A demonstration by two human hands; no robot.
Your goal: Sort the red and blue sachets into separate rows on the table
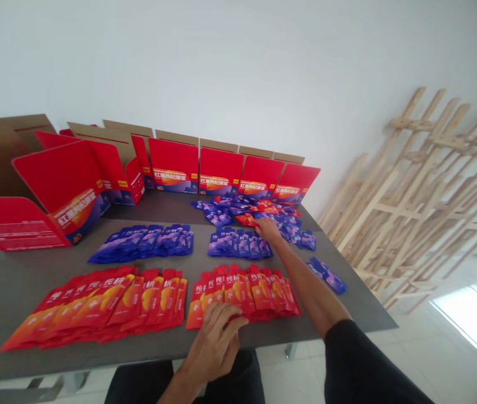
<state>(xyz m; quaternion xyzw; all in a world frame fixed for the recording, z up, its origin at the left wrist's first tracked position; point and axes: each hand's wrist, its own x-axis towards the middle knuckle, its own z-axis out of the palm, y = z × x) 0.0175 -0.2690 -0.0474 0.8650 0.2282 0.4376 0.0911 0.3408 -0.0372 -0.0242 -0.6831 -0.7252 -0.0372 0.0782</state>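
My left hand [215, 336] rests at the table's near edge, its fingers bent over the front of a fanned row of red-orange sachets [247, 292]. My right hand [267, 229] is stretched far across the table, touching a loose heap of purple and red sachets [259, 213]; its fingers are too small and hidden to judge. A short row of purple sachets [238, 244] lies just left of that hand. Further left lie a longer purple row [146, 241] and a longer red-orange row [99, 306].
The dark table [7, 286] carries several open red cartons [217, 171] standing along its back edge, and a larger one [53, 191] at the left. A few stray purple sachets [329, 275] lie at the right edge. Wooden frames [423, 179] lean against the wall.
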